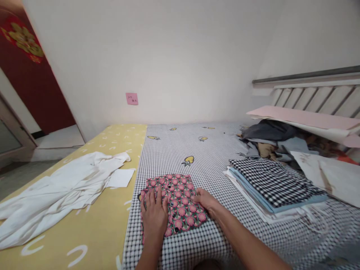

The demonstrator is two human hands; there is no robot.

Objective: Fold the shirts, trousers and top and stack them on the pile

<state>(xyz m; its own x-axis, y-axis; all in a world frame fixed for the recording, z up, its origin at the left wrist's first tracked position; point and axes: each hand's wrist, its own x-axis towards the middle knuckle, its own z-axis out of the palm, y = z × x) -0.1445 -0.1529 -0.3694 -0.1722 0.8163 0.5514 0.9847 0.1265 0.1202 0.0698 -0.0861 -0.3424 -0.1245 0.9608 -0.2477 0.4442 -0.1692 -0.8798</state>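
A pink floral shirt [184, 202] with dark buttons down its front lies folded into a rough rectangle on the checked bedsheet. Spread flat over its left part is my left hand [154, 213], fingers stretched out and holding nothing. My right hand [206, 200] grips the shirt's right edge, its fingers bent around the cloth and partly hidden.
To the right is a stack of folded clothes [277, 183], black-and-white check on top. Behind it are a heap of dark clothes [267, 131] and a pink board [306, 117]. A loose white garment [84, 172] and white paper [120, 177] lie on the yellow sheet [104, 228].
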